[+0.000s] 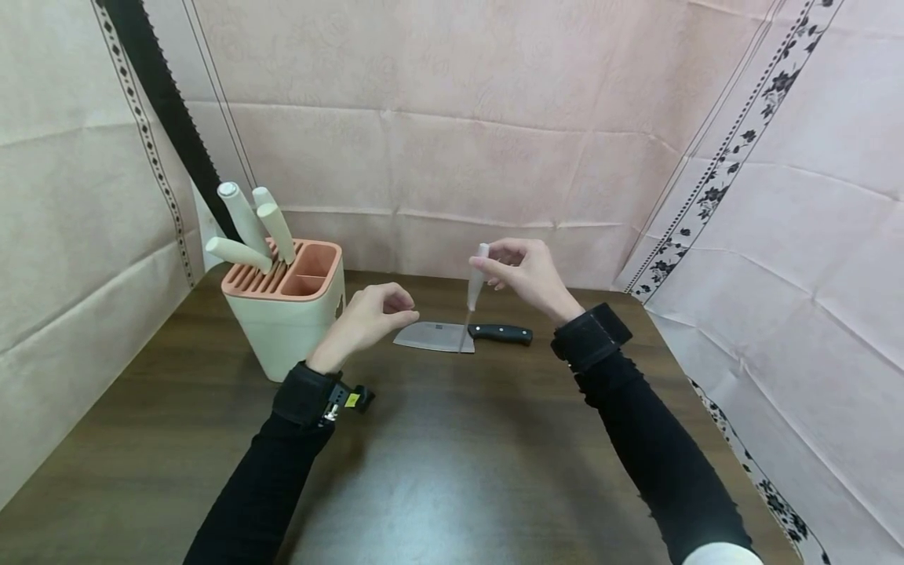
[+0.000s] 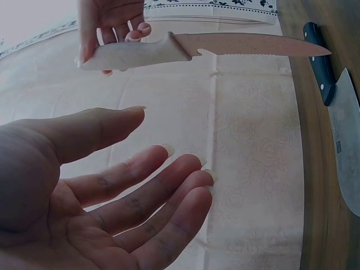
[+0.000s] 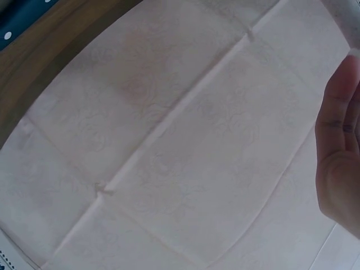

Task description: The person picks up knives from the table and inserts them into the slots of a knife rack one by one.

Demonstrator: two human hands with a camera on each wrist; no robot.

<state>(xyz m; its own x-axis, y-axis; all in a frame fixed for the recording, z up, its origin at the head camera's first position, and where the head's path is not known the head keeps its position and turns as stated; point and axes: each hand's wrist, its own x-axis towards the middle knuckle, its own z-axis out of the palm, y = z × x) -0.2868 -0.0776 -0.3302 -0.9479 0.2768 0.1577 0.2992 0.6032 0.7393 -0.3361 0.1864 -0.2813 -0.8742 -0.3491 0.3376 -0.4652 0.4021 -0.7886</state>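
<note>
I see the cream-handled knife [image 1: 475, 292] hanging point down in the air just above the cleaver [image 1: 459, 335], its handle pinched in the fingertips of my right hand [image 1: 526, 272], so that grip is closed on the knife. My left hand [image 1: 367, 318] hovers to the left of the cleaver, near the knife but apart from it, fingers loosely curved and holding nothing. Further left of the cleaver on the wooden worktop [image 1: 438, 455] stands the knife block [image 1: 286, 310], with three pale handles sticking out.
</note>
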